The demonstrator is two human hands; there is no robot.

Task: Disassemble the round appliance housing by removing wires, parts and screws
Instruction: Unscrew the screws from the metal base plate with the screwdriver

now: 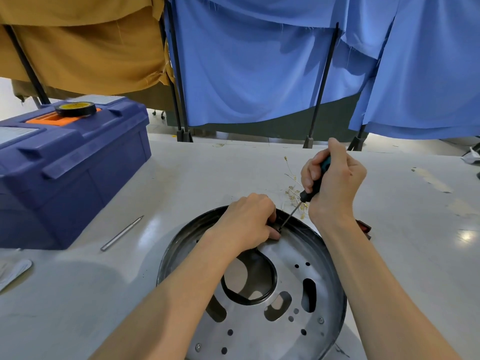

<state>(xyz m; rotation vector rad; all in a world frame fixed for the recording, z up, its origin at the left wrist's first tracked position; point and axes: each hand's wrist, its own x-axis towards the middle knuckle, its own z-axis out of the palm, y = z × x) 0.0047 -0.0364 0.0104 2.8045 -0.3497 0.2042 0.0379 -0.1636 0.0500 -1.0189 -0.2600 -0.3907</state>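
The round appliance housing lies on the white table, a silver metal disc with a black rim, several holes and a large central opening. My right hand grips a screwdriver with a black and teal handle; its shaft slants down to the far inner rim. My left hand rests on that rim with its fingers curled round a small black part beside the tip. A bundle of pale wires with brass terminals lies on the table just beyond the housing. Two screws sit in the disc.
A blue toolbox stands at the left with a roll of black tape on its lid. A thin metal rod lies beside it. A small red and black part sits right of the housing. Blue and ochre cloths hang behind the table.
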